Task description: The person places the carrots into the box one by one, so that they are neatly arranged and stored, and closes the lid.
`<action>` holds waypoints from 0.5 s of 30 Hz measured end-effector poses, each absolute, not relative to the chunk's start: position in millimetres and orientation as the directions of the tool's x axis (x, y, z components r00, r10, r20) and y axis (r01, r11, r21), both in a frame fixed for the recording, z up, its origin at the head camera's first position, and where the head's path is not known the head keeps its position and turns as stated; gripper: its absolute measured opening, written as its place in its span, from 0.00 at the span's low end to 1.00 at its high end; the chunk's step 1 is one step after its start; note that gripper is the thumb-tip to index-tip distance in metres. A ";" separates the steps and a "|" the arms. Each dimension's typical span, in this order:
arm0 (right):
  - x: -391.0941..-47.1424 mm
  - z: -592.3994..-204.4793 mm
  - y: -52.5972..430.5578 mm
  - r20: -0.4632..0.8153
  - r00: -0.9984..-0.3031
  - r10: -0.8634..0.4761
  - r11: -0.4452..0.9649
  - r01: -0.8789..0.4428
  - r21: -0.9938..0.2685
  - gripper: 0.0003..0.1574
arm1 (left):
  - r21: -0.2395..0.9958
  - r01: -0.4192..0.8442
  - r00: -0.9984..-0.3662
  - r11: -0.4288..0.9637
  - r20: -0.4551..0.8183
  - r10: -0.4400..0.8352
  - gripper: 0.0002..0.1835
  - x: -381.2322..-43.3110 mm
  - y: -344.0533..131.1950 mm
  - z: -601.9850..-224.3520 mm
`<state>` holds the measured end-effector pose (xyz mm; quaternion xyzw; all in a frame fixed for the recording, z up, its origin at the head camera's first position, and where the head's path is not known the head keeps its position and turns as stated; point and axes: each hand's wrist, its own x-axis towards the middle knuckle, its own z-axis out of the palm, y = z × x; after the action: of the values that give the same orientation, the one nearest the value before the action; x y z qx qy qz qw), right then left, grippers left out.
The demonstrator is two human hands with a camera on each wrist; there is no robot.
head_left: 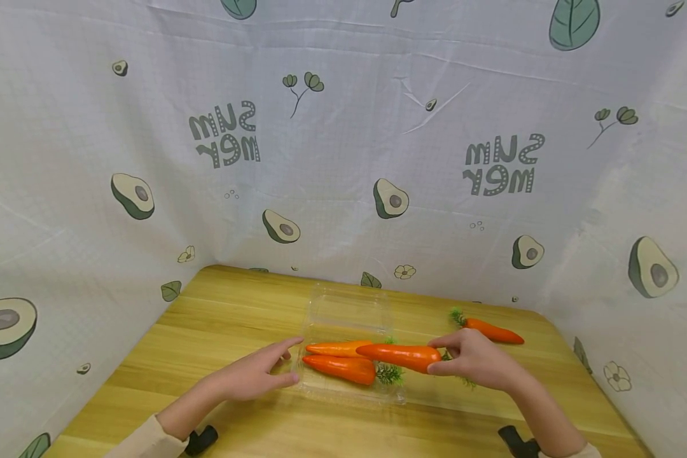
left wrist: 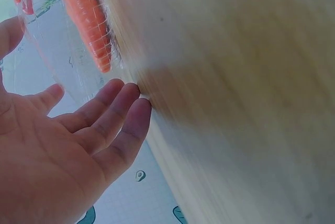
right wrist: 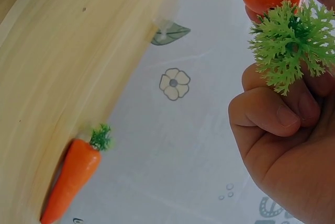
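Carrot (head_left: 397, 356) in my right hand (head_left: 474, 360) hangs level above the clear plastic tray (head_left: 343, 312), its thick end and green top pinched in my curled fingers (right wrist: 272, 114), the tip pointing left over two carrots (head_left: 339, 369) already lying in the tray. I judge it a light, stiff plastic replica with a smooth, somewhat slippery skin; the thick shoulder just beside the leaves looks the surest place to hold, since the frilly green top would bend. My left hand (head_left: 257, 375) lies released, fingers straight, touching the tray's left edge, which looks thin and liable to slide. A fourth carrot (head_left: 488, 331) rests on the wooden surface (head_left: 206, 331) well to the right, apart from the tray. Around the surface hangs a white cloth (head_left: 343, 159) printed with avocados and leaves.
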<state>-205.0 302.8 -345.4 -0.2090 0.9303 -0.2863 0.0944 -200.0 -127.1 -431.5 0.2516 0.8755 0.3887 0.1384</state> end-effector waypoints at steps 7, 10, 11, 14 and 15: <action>-205.8 -345.1 296.8 -0.064 -0.889 -0.454 0.747 -0.340 -0.572 0.36 | 0.754 0.330 -0.836 0.568 -0.046 0.547 0.39 -199.1 -125.7 -429.4; -205.4 -344.4 294.0 -0.064 -0.886 -0.460 0.744 -0.345 -0.572 0.35 | 0.753 0.331 -0.837 0.569 -0.045 0.546 0.39 -198.9 -125.6 -428.9; -205.3 -344.3 293.0 -0.064 -0.885 -0.461 0.743 -0.346 -0.572 0.35 | 0.752 0.331 -0.837 0.570 -0.045 0.545 0.39 -198.8 -125.6 -428.8; -205.6 -344.5 289.8 -0.068 -0.884 -0.462 0.746 -0.345 -0.570 0.35 | 0.747 0.335 -0.839 0.575 -0.042 0.543 0.39 -198.5 -125.4 -428.4; -205.9 -344.8 288.8 -0.070 -0.885 -0.461 0.748 -0.345 -0.567 0.35 | 0.746 0.336 -0.839 0.575 -0.041 0.543 0.39 -198.4 -125.3 -428.3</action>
<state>-205.9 288.8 -344.8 -0.2167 0.9292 -0.2811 0.1034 -198.4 -125.3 -428.3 0.2503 0.8774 0.3869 0.1335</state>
